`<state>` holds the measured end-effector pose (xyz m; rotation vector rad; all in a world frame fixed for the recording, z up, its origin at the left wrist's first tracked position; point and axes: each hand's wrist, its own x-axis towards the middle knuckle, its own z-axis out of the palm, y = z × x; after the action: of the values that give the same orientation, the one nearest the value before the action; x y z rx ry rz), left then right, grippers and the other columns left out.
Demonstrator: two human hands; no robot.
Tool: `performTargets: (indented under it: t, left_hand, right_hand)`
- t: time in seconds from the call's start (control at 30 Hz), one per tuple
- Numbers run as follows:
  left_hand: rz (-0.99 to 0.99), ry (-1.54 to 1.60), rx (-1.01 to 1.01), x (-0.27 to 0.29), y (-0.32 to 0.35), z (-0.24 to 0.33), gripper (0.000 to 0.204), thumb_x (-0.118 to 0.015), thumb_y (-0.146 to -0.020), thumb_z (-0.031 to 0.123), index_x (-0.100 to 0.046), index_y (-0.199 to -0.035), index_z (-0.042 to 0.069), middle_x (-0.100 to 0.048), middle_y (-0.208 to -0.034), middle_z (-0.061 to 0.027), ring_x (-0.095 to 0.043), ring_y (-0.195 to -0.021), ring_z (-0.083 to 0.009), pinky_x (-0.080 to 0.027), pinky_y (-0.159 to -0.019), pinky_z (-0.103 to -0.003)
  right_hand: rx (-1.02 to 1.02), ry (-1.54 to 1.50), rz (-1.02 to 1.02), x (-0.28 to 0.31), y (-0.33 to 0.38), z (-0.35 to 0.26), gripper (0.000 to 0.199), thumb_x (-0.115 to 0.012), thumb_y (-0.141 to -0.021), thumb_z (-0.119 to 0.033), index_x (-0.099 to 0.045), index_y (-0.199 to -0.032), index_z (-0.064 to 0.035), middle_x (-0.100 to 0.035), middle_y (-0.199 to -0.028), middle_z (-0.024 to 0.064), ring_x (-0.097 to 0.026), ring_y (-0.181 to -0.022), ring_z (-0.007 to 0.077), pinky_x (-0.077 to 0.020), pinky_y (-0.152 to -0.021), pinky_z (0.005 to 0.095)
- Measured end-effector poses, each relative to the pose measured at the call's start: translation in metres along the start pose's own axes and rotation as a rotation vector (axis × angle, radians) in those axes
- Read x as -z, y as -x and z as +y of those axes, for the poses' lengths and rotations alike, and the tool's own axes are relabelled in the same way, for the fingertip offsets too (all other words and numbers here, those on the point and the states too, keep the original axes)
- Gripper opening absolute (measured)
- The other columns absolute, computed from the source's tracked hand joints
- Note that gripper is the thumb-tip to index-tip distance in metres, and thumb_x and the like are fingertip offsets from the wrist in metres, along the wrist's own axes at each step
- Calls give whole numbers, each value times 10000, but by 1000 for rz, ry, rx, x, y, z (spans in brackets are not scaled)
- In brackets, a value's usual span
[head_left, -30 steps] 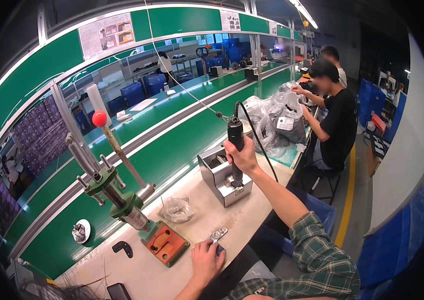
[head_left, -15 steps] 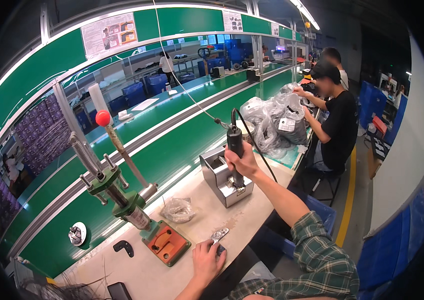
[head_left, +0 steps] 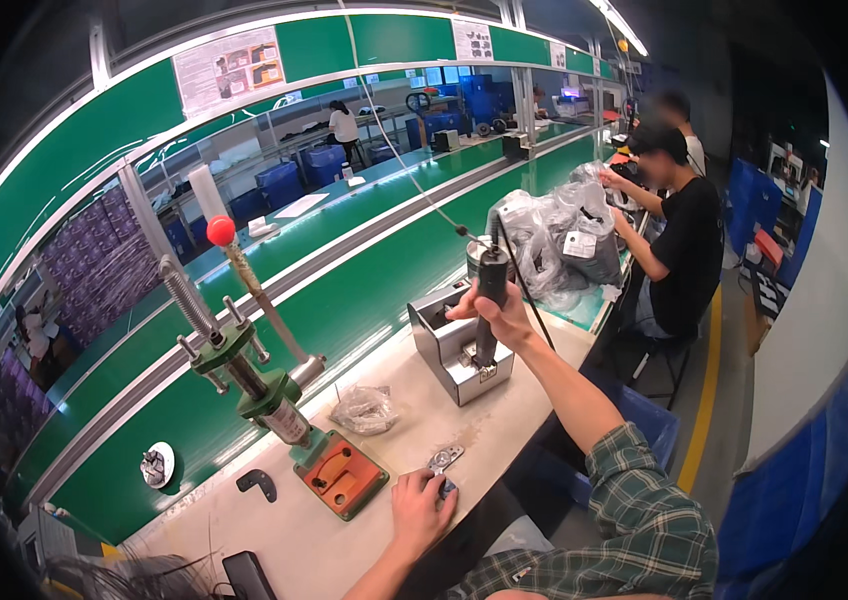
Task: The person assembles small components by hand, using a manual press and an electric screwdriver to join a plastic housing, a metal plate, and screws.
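Observation:
My right hand grips a black electric screwdriver that hangs on a cable, held upright with its tip down inside a grey metal box on the bench. My left hand rests near the front edge of the bench, fingers closed over a small metal part that sticks out beyond them. A green hand press with a red ball lever and an orange base stands just left of my left hand.
A crumpled clear plastic bag lies between the press and the box. A small black piece and a white round dish sit at the left. Bagged goods pile up further along, where a seated person works. A green conveyor runs behind the bench.
My right hand has lowered the screwdriver slightly into the grey box. My left hand stays on the small metal part.

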<state>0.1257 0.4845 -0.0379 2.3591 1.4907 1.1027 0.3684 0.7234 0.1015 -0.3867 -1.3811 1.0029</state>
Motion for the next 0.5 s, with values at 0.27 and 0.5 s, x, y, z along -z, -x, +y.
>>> performTargets:
  t: [0.27, 0.5]
  left_hand:
    - [9, 23, -15, -2, 8, -1, 328, -809, -866, 262, -754, -1106, 46, -666, -1159, -122, -598, -1109, -345, -482, -940, -460]
    - [-4, 75, -16, 7, -2, 6, 321, -785, -881, 158, -710, -1149, -3, -652, -1166, -156, -596, -1130, -371, -525, -966, -460]
  right_hand:
    - [-51, 5, 119, 5, 43, -28, 478, -813, -951, -433, -537, -1046, -55, -559, -662, 24, -540, -499, 114, -453, -474, 282]
    - [-76, -150, 78, -32, 79, -58, 529, -697, -1000, -562, -539, -1116, -70, -518, -670, 34, -498, -480, 130, -441, -472, 311]
